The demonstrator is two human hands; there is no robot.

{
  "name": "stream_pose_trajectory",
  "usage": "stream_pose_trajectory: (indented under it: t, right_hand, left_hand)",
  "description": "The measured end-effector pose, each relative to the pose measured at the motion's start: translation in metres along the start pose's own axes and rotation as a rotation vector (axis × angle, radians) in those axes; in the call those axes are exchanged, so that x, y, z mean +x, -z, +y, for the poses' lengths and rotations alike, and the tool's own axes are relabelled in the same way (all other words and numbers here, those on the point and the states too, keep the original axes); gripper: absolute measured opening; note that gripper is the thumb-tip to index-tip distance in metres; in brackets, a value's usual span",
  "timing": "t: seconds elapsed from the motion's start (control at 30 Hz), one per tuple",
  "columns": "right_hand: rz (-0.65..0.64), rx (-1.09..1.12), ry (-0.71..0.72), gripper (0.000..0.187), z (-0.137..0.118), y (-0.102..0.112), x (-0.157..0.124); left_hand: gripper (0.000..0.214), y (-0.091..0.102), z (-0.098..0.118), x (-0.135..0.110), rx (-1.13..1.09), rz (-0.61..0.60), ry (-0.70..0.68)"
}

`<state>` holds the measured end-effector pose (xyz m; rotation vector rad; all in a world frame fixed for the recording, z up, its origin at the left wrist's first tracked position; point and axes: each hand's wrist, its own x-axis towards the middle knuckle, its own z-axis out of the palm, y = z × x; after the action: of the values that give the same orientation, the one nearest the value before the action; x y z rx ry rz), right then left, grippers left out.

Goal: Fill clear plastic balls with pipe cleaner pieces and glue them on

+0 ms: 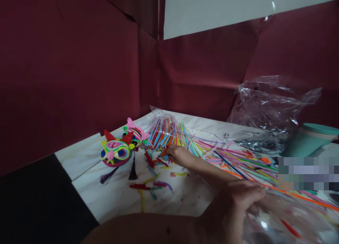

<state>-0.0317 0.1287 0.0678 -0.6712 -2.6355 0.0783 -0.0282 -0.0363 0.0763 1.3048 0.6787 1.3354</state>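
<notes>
From the lower left my left arm crosses the front, and my left hand (238, 196) is closed on a clear plastic bag (286, 215) with a red piece showing through it. My right hand (178, 154) reaches to the bunched pipe cleaners (161, 134), fingers bent down beside short orange pieces (164, 152). Whatever those fingertips grip is too small and blurred to make out. Short red pieces (149, 159) lie just left of that hand. Further left stands a colourful pipe-cleaner animal head (113, 154) with red ears and dark tassels, and a second pink-topped one (135, 132) behind it.
Loose long pipe cleaners (238, 162) spread across the right of the white marbled table (182, 205). Short scraps (159, 187) lie in front. A crumpled clear bag (267, 109) and a teal lidded container (302, 141) stand at the right. Dark red sheets (196, 71) wall the back.
</notes>
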Motion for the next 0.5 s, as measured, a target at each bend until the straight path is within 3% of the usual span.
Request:
stream_pose_trajectory:
  t: [0.07, 0.27, 0.37, 0.5]
  right_hand:
    - [-0.017, -0.073, 0.021, 0.020, -0.001, 0.002, 0.000]
    - [-0.073, -0.184, 0.185, 0.022, -0.007, 0.008, -0.010]
    - [-0.066, -0.187, 0.215, 0.024, -0.007, 0.011, -0.016]
    - [-0.024, -0.173, 0.193, 0.027, -0.006, 0.014, -0.020]
  left_hand:
    - [0.032, 0.004, 0.005, -0.002, -0.002, -0.145, -0.054]
    - [0.055, 0.012, 0.014, 0.002, 0.106, -0.397, -0.195]
    - [0.046, 0.013, 0.019, 0.002, 0.225, -0.489, -0.275]
    - [0.032, 0.013, 0.027, -0.003, 0.256, -0.513, -0.306]
